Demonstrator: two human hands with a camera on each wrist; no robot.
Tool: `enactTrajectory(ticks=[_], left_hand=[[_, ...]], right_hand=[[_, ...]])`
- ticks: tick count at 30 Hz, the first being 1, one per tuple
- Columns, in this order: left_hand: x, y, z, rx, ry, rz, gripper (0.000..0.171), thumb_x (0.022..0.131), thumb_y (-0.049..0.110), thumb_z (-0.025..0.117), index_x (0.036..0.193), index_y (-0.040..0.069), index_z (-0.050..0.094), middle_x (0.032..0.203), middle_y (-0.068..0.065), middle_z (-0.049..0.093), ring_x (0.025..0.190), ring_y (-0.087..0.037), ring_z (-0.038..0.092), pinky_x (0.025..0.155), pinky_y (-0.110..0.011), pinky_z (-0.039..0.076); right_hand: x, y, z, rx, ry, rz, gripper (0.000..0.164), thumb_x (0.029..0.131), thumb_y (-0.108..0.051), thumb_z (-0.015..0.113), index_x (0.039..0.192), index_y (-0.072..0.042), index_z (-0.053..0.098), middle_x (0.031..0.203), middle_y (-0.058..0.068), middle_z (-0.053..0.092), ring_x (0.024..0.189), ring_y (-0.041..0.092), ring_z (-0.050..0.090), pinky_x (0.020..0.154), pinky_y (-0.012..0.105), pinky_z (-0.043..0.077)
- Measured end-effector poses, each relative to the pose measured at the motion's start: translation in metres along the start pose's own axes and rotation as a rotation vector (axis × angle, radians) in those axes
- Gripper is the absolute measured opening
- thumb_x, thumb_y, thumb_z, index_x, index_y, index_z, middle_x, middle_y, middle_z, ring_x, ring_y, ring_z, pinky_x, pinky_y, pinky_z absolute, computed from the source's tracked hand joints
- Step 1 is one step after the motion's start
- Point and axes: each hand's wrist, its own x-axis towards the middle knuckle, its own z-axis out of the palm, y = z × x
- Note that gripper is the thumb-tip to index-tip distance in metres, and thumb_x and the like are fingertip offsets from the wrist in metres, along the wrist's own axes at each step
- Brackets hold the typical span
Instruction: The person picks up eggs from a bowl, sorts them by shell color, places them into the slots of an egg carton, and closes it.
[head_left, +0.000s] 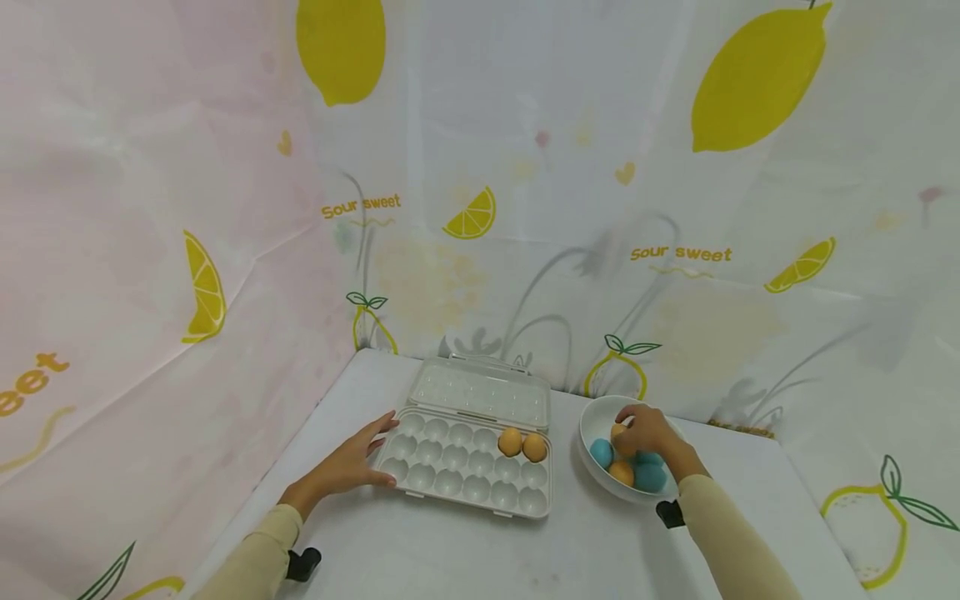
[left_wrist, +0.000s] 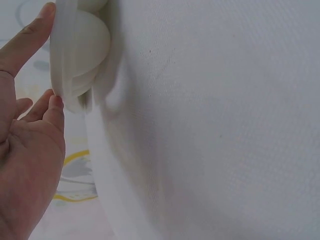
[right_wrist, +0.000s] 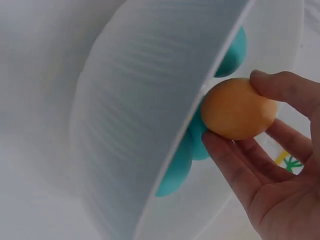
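Inside the white bowl [head_left: 588, 462], my right hand [head_left: 647, 431] pinches an orange-brown egg [right_wrist: 239, 108] between thumb and fingers. Blue eggs [head_left: 602, 453] and another orange-brown egg [head_left: 621, 473] lie in the bowl around that hand, which partly covers them. My left hand [head_left: 348, 462] rests at the left end of an egg carton [head_left: 465, 507], thumb and fingers spread, fingertips at its rim [left_wrist: 59, 55]. The carton's lid [head_left: 480, 392] is folded back. Two orange-brown eggs [head_left: 510, 442] sit side by side in the carton's back row, at its right end.
Carton and bowl stand side by side on a white-covered table [head_left: 420, 558]. A printed lemon backdrop [head_left: 480, 292] rises right behind the lid and the bowl, and another sheet [head_left: 247, 317] runs along the left edge of the table.
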Motion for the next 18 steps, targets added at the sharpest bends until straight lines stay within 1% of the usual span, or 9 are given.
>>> enactTrajectory(ticks=[3, 8, 13, 18], left_hand=[[-0.001, -0.001, 0.000, -0.002, 0.000, -0.003, 0.116, 0.068, 0.029, 0.089, 0.154, 0.002, 0.018, 0.152, -0.020, 0.034, 0.141, -0.037, 0.030, 0.113, -0.042, 0.034], [0.000, -0.002, 0.001, -0.009, 0.003, 0.002, 0.115, 0.068, 0.028, 0.089, 0.154, 0.002, 0.018, 0.152, -0.020, 0.034, 0.141, -0.036, 0.029, 0.113, -0.041, 0.033], [0.000, 0.000, 0.001, -0.018, 0.002, -0.004, 0.116, 0.067, 0.028, 0.089, 0.154, 0.001, 0.018, 0.152, -0.020, 0.034, 0.142, -0.036, 0.028, 0.114, -0.041, 0.032], [0.001, 0.002, 0.000, -0.019, 0.005, -0.006, 0.115, 0.067, 0.026, 0.090, 0.154, 0.002, 0.018, 0.151, -0.020, 0.035, 0.141, -0.036, 0.029, 0.113, -0.041, 0.034]], right_hand=[[0.001, -0.005, -0.001, 0.017, 0.024, -0.041, 0.031, 0.075, -0.022, 0.073, 0.098, -0.003, 0.069, 0.085, 0.008, 0.064, 0.078, 0.024, 0.056, 0.064, 0.035, 0.053], [0.003, -0.014, -0.001, 0.056, 0.082, -0.090, 0.026, 0.076, -0.023, 0.075, 0.092, -0.004, 0.069, 0.079, 0.003, 0.061, 0.073, 0.021, 0.054, 0.059, 0.030, 0.050], [0.003, -0.025, -0.003, 0.094, 0.195, -0.175, 0.022, 0.078, -0.019, 0.076, 0.087, -0.002, 0.066, 0.077, 0.003, 0.062, 0.069, 0.018, 0.054, 0.057, 0.028, 0.049], [0.005, -0.039, -0.003, 0.149, 0.290, -0.256, 0.020, 0.076, -0.014, 0.077, 0.088, -0.002, 0.066, 0.080, 0.005, 0.065, 0.072, 0.019, 0.060, 0.059, 0.029, 0.053]])
